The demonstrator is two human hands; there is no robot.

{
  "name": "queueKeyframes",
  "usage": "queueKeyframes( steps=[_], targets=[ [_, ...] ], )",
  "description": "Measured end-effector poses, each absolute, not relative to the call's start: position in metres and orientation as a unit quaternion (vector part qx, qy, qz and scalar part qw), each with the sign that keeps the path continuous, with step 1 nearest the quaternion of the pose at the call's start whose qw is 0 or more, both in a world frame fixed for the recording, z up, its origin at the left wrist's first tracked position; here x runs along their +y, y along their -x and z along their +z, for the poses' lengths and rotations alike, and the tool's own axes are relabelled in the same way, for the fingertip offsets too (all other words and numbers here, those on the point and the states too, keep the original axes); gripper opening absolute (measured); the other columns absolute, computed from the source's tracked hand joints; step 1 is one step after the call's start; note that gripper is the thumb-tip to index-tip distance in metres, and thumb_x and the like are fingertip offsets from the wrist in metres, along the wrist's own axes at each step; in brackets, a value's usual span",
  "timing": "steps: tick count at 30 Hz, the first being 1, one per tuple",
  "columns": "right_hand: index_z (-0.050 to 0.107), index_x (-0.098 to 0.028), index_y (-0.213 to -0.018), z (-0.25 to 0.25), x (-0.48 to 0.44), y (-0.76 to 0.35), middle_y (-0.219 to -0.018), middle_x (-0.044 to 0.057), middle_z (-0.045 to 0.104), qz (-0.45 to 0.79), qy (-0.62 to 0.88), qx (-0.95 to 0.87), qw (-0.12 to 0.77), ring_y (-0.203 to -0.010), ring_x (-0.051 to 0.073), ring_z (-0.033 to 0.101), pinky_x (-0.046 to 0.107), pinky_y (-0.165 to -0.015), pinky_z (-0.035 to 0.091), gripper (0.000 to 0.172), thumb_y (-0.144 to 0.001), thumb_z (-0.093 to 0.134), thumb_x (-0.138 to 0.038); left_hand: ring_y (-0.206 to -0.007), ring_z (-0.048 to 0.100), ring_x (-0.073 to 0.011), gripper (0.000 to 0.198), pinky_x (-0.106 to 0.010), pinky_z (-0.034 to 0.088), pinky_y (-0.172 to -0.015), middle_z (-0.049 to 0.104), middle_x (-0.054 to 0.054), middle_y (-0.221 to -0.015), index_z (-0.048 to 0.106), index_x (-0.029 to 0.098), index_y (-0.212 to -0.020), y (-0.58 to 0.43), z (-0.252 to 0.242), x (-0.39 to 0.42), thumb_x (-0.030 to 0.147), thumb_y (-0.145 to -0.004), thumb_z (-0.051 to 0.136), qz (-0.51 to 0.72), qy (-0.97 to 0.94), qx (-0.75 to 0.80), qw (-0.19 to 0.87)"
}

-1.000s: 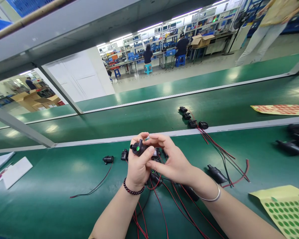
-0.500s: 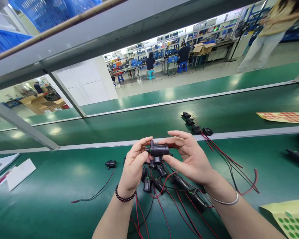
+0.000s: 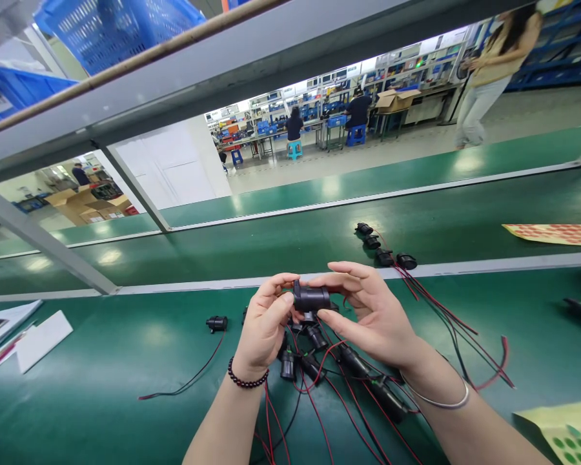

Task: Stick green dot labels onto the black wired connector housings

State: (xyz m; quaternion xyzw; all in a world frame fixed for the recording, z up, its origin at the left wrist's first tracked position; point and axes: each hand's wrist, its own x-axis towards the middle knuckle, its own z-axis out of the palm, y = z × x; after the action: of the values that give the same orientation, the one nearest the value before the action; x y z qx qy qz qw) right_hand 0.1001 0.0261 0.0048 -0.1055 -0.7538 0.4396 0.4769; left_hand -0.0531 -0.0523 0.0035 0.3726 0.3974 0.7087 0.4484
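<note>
A black cylindrical part (image 3: 312, 298) with a short upright spout is held level above the green table (image 3: 101, 361). My left hand (image 3: 268, 316) pinches its left end between thumb and fingers. Around its right end curve the thumb and fingertips of my right hand (image 3: 368, 310). Beneath both hands lies a pile of similar black parts (image 3: 288, 365) with red and black wires. One more black part (image 3: 217, 323) rests alone to the left, its wire trailing toward the front.
Several black parts (image 3: 383, 258) lie across the white ledge (image 3: 465, 268). Sticker sheets (image 3: 556, 234) are at the right, papers (image 3: 43, 339) at the left. A metal shelf frame crosses above; a person (image 3: 494, 71) stands beyond.
The view has shifted slightly, so the table items appear a little lower. Both hands keep their hold on the black part. The standing person has moved left in view.
</note>
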Motion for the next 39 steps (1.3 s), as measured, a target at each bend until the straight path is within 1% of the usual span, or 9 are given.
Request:
queueKeyframes(
  steps=[4, 8, 13, 17, 19, 24, 31, 35, 39],
  targets=[
    [0.04, -0.026, -0.125, 0.005, 0.0258, -0.1002, -0.112, 0.012, 0.072, 0.437, 0.101, -0.754, 0.479, -0.107, 0.024, 0.068, 0.042, -0.092, 0.056, 0.046, -0.087, 0.066, -0.029, -0.062, 0.055, -0.0077, 0.025, -0.02, 0.048, -0.057, 0.068, -0.003, -0.093, 0.069, 0.021, -0.099, 0.053, 0.0037, -0.0523, 0.033, -0.076, 0.073, 0.71, -0.37, 0.394, 0.452],
    [0.041, -0.026, -0.125, 0.0055, 0.025, -0.1004, -0.11, 0.012, 0.072, 0.43, 0.11, -0.757, 0.48, -0.106, 0.024, 0.069, 0.043, -0.091, 0.055, 0.046, -0.086, 0.066, -0.029, -0.067, 0.057, -0.0094, 0.026, -0.02, 0.049, -0.059, 0.068, -0.004, -0.094, 0.068, 0.021, -0.099, 0.0526, 0.0039, -0.052, 0.033, -0.076, 0.074, 0.71, -0.367, 0.397, 0.451],
    [0.042, -0.025, -0.125, 0.0047, 0.0241, -0.1003, -0.109, 0.013, 0.072, 0.416, 0.125, -0.759, 0.485, -0.105, 0.025, 0.069, 0.038, -0.083, 0.058, 0.049, -0.084, 0.068, -0.028, -0.068, 0.058, -0.0103, 0.026, -0.021, 0.048, -0.059, 0.067, -0.003, -0.09, 0.068, 0.021, -0.098, 0.0496, 0.0036, -0.0513, 0.037, -0.078, 0.072, 0.719, -0.387, 0.405, 0.411],
    [0.041, -0.025, -0.126, 0.0048, 0.0231, -0.1001, -0.111, 0.012, 0.072, 0.408, 0.11, -0.76, 0.494, -0.106, 0.023, 0.069, 0.039, -0.088, 0.057, 0.048, -0.085, 0.066, -0.023, -0.068, 0.058, -0.0107, 0.026, -0.022, 0.049, -0.059, 0.068, -0.004, -0.091, 0.069, 0.021, -0.099, 0.0471, 0.0014, -0.0519, 0.037, -0.078, 0.072, 0.727, -0.396, 0.405, 0.389],
    [0.041, -0.026, -0.126, 0.005, 0.0227, -0.1001, -0.112, 0.011, 0.072, 0.406, 0.105, -0.76, 0.496, -0.106, 0.023, 0.069, 0.04, -0.09, 0.056, 0.048, -0.085, 0.066, -0.021, -0.071, 0.06, -0.0116, 0.026, -0.021, 0.049, -0.059, 0.068, -0.004, -0.093, 0.069, 0.021, -0.099, 0.0461, -0.0007, -0.0522, 0.037, -0.079, 0.072, 0.73, -0.399, 0.407, 0.377],
    [0.041, -0.026, -0.126, 0.0043, 0.0227, -0.0992, -0.111, 0.011, 0.072, 0.406, 0.117, -0.76, 0.494, -0.104, 0.023, 0.07, 0.041, -0.091, 0.057, 0.049, -0.084, 0.067, -0.024, -0.079, 0.061, -0.0137, 0.024, -0.023, 0.049, -0.064, 0.069, -0.005, -0.098, 0.069, 0.022, -0.101, 0.0457, -0.005, -0.0527, 0.036, -0.081, 0.069, 0.723, -0.404, 0.436, 0.352],
    [0.042, -0.025, -0.125, 0.001, 0.0234, -0.0976, -0.109, 0.01, 0.073, 0.383, 0.117, -0.761, 0.51, -0.102, 0.022, 0.07, 0.042, -0.093, 0.057, 0.049, -0.084, 0.067, -0.023, -0.078, 0.058, -0.015, 0.026, -0.024, 0.045, -0.062, 0.067, -0.007, -0.099, 0.069, 0.02, -0.103, 0.0447, -0.0008, -0.053, 0.033, -0.081, 0.061, 0.741, -0.388, 0.41, 0.365],
    [0.042, -0.026, -0.126, 0.0001, 0.0235, -0.0972, -0.11, 0.009, 0.072, 0.372, 0.105, -0.765, 0.515, -0.103, 0.022, 0.069, 0.041, -0.094, 0.056, 0.05, -0.084, 0.067, -0.02, -0.077, 0.057, -0.014, 0.026, -0.023, 0.044, -0.061, 0.066, -0.006, -0.099, 0.069, 0.021, -0.103, 0.0443, -0.0004, -0.0523, 0.028, -0.079, 0.062, 0.738, -0.391, 0.413, 0.363],
    [0.042, -0.026, -0.126, -0.0001, 0.0234, -0.097, -0.111, 0.01, 0.072, 0.369, 0.107, -0.766, 0.516, -0.103, 0.022, 0.069, 0.041, -0.094, 0.056, 0.051, -0.083, 0.067, -0.019, -0.074, 0.055, -0.0133, 0.026, -0.024, 0.044, -0.061, 0.065, -0.006, -0.099, 0.068, 0.022, -0.104, 0.0447, -0.0015, -0.0519, 0.03, -0.08, 0.062, 0.732, -0.397, 0.427, 0.353]
  ],
)
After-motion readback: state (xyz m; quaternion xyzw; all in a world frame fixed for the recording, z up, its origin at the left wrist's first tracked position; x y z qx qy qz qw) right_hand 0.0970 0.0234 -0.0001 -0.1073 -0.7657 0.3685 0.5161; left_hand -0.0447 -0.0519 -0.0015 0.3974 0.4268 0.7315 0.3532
